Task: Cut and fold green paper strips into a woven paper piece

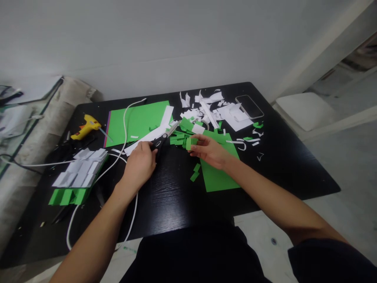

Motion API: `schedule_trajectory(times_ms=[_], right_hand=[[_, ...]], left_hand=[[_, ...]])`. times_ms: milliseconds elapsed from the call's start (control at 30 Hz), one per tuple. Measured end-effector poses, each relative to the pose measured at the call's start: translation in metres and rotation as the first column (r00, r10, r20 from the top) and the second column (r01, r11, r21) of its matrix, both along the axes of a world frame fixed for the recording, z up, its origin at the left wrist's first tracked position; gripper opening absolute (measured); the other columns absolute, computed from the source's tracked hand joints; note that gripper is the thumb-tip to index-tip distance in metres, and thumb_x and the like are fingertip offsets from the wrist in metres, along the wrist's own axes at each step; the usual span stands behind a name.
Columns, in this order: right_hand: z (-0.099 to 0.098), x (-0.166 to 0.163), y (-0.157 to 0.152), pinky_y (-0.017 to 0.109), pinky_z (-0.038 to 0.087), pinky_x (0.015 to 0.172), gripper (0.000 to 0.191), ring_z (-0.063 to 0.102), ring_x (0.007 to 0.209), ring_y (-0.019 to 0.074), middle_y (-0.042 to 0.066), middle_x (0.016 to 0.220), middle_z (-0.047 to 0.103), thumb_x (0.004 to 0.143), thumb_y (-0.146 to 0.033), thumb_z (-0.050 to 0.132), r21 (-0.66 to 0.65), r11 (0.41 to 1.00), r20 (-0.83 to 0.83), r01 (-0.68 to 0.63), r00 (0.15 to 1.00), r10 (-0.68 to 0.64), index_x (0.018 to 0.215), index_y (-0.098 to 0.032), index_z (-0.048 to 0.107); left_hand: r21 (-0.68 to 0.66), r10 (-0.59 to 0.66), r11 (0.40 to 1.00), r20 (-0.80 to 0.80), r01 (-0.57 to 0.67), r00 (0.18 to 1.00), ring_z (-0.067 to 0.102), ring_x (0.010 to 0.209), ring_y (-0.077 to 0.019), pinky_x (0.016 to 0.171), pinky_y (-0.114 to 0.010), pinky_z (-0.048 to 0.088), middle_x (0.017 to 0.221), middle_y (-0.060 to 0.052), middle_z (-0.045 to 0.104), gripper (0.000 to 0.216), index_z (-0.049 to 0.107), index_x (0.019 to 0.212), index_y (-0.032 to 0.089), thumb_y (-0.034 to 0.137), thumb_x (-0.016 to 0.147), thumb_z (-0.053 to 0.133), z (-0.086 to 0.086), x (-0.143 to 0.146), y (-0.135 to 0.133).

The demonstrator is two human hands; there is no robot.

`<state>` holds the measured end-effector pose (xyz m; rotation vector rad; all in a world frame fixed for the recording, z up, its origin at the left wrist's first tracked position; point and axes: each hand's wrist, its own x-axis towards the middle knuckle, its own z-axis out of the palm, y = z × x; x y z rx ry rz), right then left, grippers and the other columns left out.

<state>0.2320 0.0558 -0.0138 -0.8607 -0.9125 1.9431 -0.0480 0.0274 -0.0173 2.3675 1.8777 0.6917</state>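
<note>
My left hand (140, 162) is closed round the black handles of a pair of scissors (165, 137), whose blades point up and right toward a heap of green paper strips (179, 138). My right hand (207, 149) pinches a small green paper piece (189, 143) just right of the blades, above a green sheet (216, 173). Two small green offcuts (195, 172) lie on the black table (173, 196) below that hand.
A large green sheet (138, 122) with a white strip lies at the back left. A yellow glue gun (85, 126) and its white cable (125, 125) are at left, near stacked white and green cards (79, 175). White scraps (212, 108) and a phone (249, 106) sit at the back right.
</note>
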Motion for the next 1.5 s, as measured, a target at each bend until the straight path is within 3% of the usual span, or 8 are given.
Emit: schedule_trajectory(times_ms=[167,300,533,667,933,1167,1500], right_hand=[[-0.001,0.0,0.003,0.032,0.066,0.08,0.039,0.076,0.089,0.0179,-0.003,0.082,0.071,0.066,-0.029,0.101,-0.015,0.996,-0.022,0.085,0.996,-0.085,0.09,-0.024,0.07],[0.003,0.0,0.003,0.028,0.065,0.077,0.038,0.076,0.085,0.0165,-0.002,0.082,0.072,0.065,-0.03,0.102,-0.028,0.994,-0.056,0.108,0.992,-0.109,0.088,-0.022,0.073],[0.007,0.001,0.003,0.031,0.065,0.089,0.03,0.075,0.09,0.0165,-0.001,0.087,0.075,0.07,-0.031,0.1,0.044,0.992,-0.066,0.116,0.991,-0.113,0.086,-0.021,0.077],[0.008,0.001,0.003,0.032,0.064,0.092,0.029,0.075,0.089,0.0164,0.0,0.088,0.074,0.072,-0.033,0.098,0.062,0.99,-0.051,0.125,0.991,-0.122,0.088,-0.02,0.079],[0.004,0.001,0.005,0.031,0.064,0.089,0.033,0.076,0.086,0.0155,-0.002,0.088,0.075,0.072,-0.029,0.098,0.072,0.981,-0.097,0.182,0.98,-0.174,0.095,-0.023,0.075],[0.005,0.005,0.007,0.031,0.065,0.092,0.03,0.075,0.089,0.0154,-0.001,0.095,0.075,0.077,-0.027,0.094,0.065,0.976,-0.11,0.208,0.974,-0.2,0.099,-0.024,0.073],[0.005,0.008,0.009,0.023,0.066,0.084,0.029,0.074,0.091,0.0136,-0.002,0.098,0.076,0.079,-0.026,0.093,0.013,0.982,-0.176,0.189,0.967,-0.184,0.101,-0.024,0.076]], left_hand=[[-0.02,-0.04,0.999,0.187,0.044,0.982,0.069,0.079,-0.0282,0.073,-0.043,0.055,0.097,-0.014,0.07,0.021,0.055,0.117,0.018,0.032,0.102,0.055,0.012,0.004,-0.002],[-0.212,0.01,0.975,0.318,0.061,0.948,0.064,0.076,-0.0228,0.072,-0.036,0.05,0.091,-0.005,0.067,0.026,0.054,0.109,0.022,0.041,0.095,0.066,0.027,0.012,-0.006],[-0.314,0.046,0.942,0.467,0.117,0.883,0.062,0.082,-0.0208,0.076,-0.034,0.044,0.091,-0.002,0.068,0.039,0.063,0.102,0.022,0.051,0.081,0.08,0.04,0.019,-0.014],[-0.4,0.019,0.898,0.456,0.185,0.89,0.062,0.082,-0.0229,0.072,-0.035,0.042,0.093,-0.005,0.071,0.042,0.069,0.101,0.02,0.059,0.084,0.074,0.044,0.021,-0.016],[-0.45,0.03,0.888,0.265,0.097,0.964,0.057,0.071,-0.0223,0.065,-0.034,0.038,0.075,-0.003,0.063,0.046,0.059,0.079,0.021,0.066,0.086,0.066,0.052,0.026,-0.015],[-0.492,-0.093,0.852,0.19,0.177,0.977,0.054,0.064,-0.0197,0.062,-0.033,0.035,0.07,-0.002,0.063,0.028,0.057,0.073,0.022,0.045,0.087,0.063,0.057,0.024,-0.018],[-0.48,-0.188,0.837,0.195,0.261,0.962,0.057,0.07,-0.021,0.065,-0.033,0.036,0.077,-0.003,0.064,0.024,0.052,0.074,0.023,0.041,0.085,0.063,0.052,0.029,-0.02]])
